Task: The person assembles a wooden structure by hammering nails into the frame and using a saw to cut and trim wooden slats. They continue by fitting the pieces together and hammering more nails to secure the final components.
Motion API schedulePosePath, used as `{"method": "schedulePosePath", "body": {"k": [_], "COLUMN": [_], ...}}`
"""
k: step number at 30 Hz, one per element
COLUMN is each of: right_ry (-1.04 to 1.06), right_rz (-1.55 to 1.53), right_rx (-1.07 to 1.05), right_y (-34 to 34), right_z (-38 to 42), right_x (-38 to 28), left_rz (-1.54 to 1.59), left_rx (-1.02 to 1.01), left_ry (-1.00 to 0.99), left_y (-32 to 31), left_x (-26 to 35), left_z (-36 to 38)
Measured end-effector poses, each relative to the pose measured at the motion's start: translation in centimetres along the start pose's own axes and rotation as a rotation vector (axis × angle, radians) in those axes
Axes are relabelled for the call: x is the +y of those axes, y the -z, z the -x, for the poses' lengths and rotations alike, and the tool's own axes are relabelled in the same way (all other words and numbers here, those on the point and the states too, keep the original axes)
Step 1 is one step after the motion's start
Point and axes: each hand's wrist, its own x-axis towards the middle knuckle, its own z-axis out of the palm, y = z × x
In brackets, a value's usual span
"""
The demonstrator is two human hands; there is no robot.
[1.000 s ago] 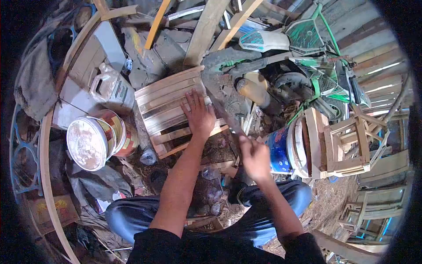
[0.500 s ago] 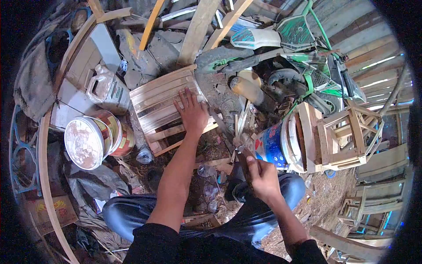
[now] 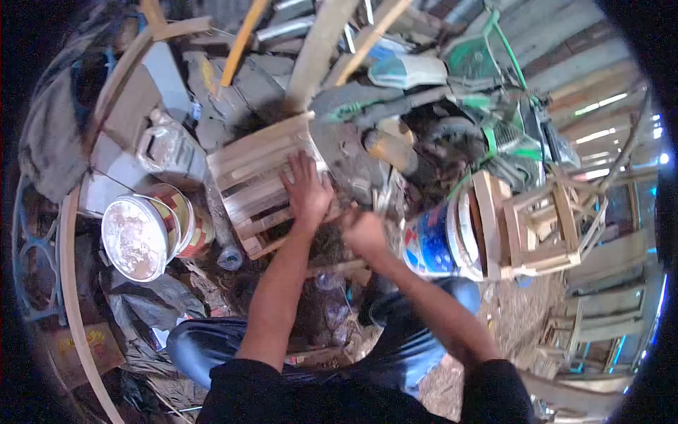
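Note:
My left hand [image 3: 308, 192] lies with fingers spread on a slatted wooden panel [image 3: 247, 169], pressing on its right part. The panel is made of several pale boards side by side, with a gap near its lower end. My right hand [image 3: 364, 234] is closed in a fist just right of the panel's lower right edge, smeared by motion. It grips the handle of what looks like a hand saw; the narrow blade is blurred and mostly hidden beside my left hand.
Paint buckets [image 3: 134, 237] and a dirty white jerrycan [image 3: 169, 150] stand at left. On the right a blue bucket [image 3: 427, 240] lies beside a small wooden frame [image 3: 540, 230]. A green-and-white motorbike [image 3: 487, 106] sits behind. Planks [image 3: 318, 53] lean at the back; scraps litter the ground.
My right hand has moved forward and left with the saw, from above the right knee to near the panel's edge. My left hand stays on the panel.

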Motion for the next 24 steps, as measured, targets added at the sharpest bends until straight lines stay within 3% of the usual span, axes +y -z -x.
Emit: {"method": "schedulePosePath", "body": {"k": [1,3,5,7,11,12,13,14,16,17,19,20,22,24], "right_ry": [0.064,0.264,-0.115,-0.135,0.008,0.186,0.361,0.261,0.351,0.417,0.301,0.328,0.371,0.463], "right_rz": [0.026,-0.058,-0.402,-0.586,-0.352,-0.118,0.114,0.147,0.176,0.224,0.541,0.522,0.247,-0.163], "right_rx": [-0.007,-0.127,-0.234,-0.222,-0.156,0.001,0.163,0.028,0.085,0.137,-0.001,-0.014,0.255,0.236], "right_y": [-0.8,3.2,5.9,6.8,7.5,4.5,2.3,1.6,-4.8,-7.4,-7.4,-7.9,-7.8,-7.7], "right_z": [-1.1,-1.7,-1.9,-2.3,-4.3,-6.4,-7.9,-8.3,-12.0,-13.3,-12.0,-11.3,-11.1,-11.4], "right_x": [-2.3,-0.5,0.7,3.5,6.2,8.4,9.8,10.1,15.3,16.3,14.3,13.1,11.5,8.2], "left_rz": [-0.058,-0.055,0.038,0.002,-0.005,0.036,0.019,0.125,0.368,0.477,0.508,0.523,0.430,0.408], "left_rx": [-0.003,0.032,0.001,0.030,0.098,0.237,0.247,0.255,0.310,0.571,0.535,0.520,0.454,0.322], "left_ry": [0.003,-0.004,0.055,0.056,0.017,-0.009,-0.018,-0.008,-0.042,-0.131,-0.188,-0.236,-0.042,0.211], "left_y": [-0.3,-1.2,-1.1,-1.2,-1.6,-2.7,-2.7,-2.2,-1.5,-1.7,2.2,3.7,7.5,10.4], "left_x": [-0.5,-0.9,-0.1,-0.5,-0.9,-1.2,-1.2,-1.3,-3.1,-3.5,-5.0,-6.4,-8.4,-11.2], "left_z": [-0.3,-0.2,-0.6,-0.5,-0.2,-0.3,0.0,0.1,-0.7,-0.7,0.4,0.8,2.8,4.2]}}
